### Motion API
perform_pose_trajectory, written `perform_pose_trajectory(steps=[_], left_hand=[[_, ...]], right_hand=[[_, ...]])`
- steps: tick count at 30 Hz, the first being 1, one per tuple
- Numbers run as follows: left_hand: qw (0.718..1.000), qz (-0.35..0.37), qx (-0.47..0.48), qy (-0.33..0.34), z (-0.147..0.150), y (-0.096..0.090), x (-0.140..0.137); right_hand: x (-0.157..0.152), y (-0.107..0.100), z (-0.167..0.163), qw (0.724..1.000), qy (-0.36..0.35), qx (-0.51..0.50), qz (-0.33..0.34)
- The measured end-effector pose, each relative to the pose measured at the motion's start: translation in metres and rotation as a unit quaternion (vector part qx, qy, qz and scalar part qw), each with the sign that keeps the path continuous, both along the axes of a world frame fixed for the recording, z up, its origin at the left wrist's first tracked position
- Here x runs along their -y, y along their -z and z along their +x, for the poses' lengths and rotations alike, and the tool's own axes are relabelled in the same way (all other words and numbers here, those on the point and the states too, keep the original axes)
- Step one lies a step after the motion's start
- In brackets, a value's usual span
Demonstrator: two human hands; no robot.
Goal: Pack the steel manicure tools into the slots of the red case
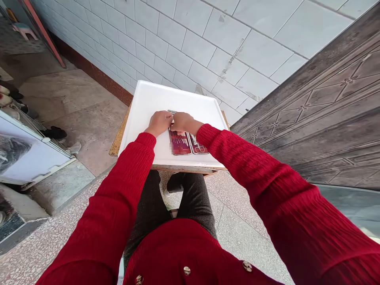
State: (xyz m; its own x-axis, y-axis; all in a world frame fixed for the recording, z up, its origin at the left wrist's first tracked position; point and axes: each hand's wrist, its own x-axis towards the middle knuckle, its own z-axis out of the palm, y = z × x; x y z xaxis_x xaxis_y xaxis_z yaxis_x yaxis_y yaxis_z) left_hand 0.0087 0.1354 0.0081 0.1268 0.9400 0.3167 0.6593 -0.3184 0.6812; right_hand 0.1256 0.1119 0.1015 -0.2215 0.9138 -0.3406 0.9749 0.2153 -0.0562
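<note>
An open manicure set case (181,151) with a dark red lining lies on a white tabletop (148,103). Slim metal tools fill its left half, and small scissors (199,149) rest in its right half. My left hand (159,123) is closed in a pinch at the case's upper left. Close beside it, my right hand (183,121) is closed too, over the case's upper part and hiding some of it. A small metallic piece (171,112) shows just beyond my fingertips. Whatever the fingers grip is too small and covered to name.
Behind the table runs a white tiled wall (184,39). A dark patterned metal door (297,111) stands close on the right. To the left is a white cabinet (35,146), with dark shoes (55,132) on the floor beyond. A pink stool (25,29) stands far back left.
</note>
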Motion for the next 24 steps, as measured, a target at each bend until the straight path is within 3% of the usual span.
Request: perform_pose_trajectory(steps=[12,24], left_hand=[[1.0,-0.006,0.02,0.01,0.0001,-0.0024,0.0025],[1.0,0.001,0.019,0.016,0.0,-0.0011,-0.0011]], right_hand=[[-0.0021,0.01,0.0014,0.999,0.009,-0.039,0.002],[-0.0063,0.004,0.0013,0.995,0.057,-0.08,-0.021]])
